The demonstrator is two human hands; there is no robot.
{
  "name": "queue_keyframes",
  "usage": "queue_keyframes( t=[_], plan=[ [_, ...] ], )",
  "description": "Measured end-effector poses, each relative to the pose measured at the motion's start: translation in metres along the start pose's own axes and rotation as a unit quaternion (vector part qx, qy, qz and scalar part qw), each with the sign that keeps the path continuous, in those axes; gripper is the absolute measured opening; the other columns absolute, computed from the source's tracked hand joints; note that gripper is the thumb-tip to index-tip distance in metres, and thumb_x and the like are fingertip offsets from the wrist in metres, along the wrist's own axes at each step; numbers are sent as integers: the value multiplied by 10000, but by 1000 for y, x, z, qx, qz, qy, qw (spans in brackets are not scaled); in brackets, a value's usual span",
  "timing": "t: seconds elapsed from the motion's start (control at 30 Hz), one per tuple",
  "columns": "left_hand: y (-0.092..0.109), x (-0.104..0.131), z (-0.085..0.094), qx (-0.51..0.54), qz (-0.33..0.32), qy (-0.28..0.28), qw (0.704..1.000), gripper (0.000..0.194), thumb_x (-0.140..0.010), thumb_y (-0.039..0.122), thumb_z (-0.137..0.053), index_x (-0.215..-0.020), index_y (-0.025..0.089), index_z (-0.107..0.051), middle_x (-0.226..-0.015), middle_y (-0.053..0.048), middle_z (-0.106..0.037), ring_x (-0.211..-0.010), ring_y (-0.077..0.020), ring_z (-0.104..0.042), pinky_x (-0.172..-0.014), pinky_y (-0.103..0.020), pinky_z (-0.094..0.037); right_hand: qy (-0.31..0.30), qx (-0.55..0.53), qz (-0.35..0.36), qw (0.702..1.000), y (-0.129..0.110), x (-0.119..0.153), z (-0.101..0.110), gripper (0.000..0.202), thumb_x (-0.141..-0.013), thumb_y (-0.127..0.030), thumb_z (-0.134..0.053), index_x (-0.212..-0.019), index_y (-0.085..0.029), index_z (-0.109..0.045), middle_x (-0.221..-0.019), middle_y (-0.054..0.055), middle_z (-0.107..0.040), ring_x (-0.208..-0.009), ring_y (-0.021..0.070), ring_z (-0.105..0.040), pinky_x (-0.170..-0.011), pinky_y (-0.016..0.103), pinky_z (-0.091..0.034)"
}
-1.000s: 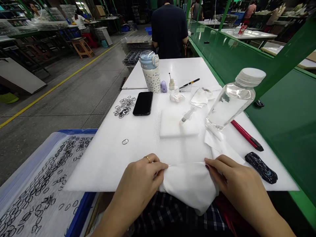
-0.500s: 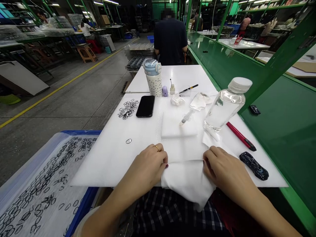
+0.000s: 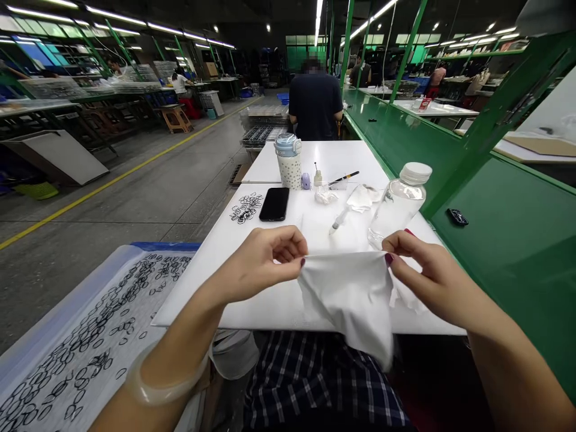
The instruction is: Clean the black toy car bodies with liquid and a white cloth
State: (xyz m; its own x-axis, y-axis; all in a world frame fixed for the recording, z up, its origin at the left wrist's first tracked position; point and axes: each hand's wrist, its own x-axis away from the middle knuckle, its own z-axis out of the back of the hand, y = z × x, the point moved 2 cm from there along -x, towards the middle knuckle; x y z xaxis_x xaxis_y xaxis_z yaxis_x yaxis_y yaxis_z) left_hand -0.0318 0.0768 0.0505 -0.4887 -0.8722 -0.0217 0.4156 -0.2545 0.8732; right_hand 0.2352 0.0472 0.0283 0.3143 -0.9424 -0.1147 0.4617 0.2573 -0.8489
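A white cloth (image 3: 348,288) hangs stretched between my two hands above the front of the white table (image 3: 265,312). Its upper left corner is pinched between the thumb and fingers of my left hand (image 3: 270,258). My right hand (image 3: 423,270) pinches the upper right corner, just in front of a clear bottle (image 3: 398,201) with a white cap. The cloth's lower end droops past the table's front edge. Behind it lies a syringe-like tube (image 3: 339,221), with a crumpled tissue (image 3: 326,195) farther back.
A black phone (image 3: 274,204) and a pile of black rings (image 3: 246,207) lie at the left. Behind them stands a dotted cup (image 3: 288,165). A blue-edged tray (image 3: 166,246) of rings is at lower left. A person (image 3: 315,99) sits ahead.
Both hands have risen from the table, lifting the cloth's top edge between them. The cloth now hangs more freely. The camera view has tilted up.
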Motion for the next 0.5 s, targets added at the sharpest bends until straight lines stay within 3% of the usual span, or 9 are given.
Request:
queue_keyframes(
  t=[0.1,0.17,0.27,0.37,0.5],
  plan=[
    [10,0,10,-62,-26,-6,998,183,-823,235,-585,-960,181,-694,-778,-9,-680,-716,-142,-606,-642,-229,-461,-16,22,34,999,-13,-7,4,172,-938,-320,-453,-841,-185,-494,-753,8,-504,-654,119,-434,-581,238,-347],
    [14,-1,15,-94,-39,-13,995,187,-813,211,-569,-905,193,-731,-793,-11,-698,-736,-151,-612,-652,-232,-458,1,66,44,997,-16,-12,7,152,-923,-306,-467,-840,-183,-501,-750,7,-508,-660,120,-437,-591,242,-346],
    [14,-6,19,-41,-22,-35,998,181,-777,204,-574,-844,193,-742,-787,-12,-705,-729,-155,-609,-650,-236,-459,-6,74,48,996,-14,-19,6,143,-919,-296,-457,-847,-180,-499,-743,5,-500,-662,120,-431,-599,242,-347],
    [8,-14,20,38,20,-12,999,161,-736,203,-595,-816,185,-733,-773,-7,-699,-713,-137,-595,-640,-221,-448,2,60,54,997,-11,-23,4,145,-920,-295,-451,-847,-176,-489,-754,7,-507,-677,120,-439,-615,240,-354],
    [-2,-21,18,50,47,-3,998,178,-718,184,-578,-811,160,-727,-769,-17,-674,-719,-127,-573,-652,-222,-436,21,68,46,996,-7,-27,1,109,-900,-270,-467,-851,-174,-481,-746,4,-522,-684,124,-453,-620,243,-351]
  ],
)
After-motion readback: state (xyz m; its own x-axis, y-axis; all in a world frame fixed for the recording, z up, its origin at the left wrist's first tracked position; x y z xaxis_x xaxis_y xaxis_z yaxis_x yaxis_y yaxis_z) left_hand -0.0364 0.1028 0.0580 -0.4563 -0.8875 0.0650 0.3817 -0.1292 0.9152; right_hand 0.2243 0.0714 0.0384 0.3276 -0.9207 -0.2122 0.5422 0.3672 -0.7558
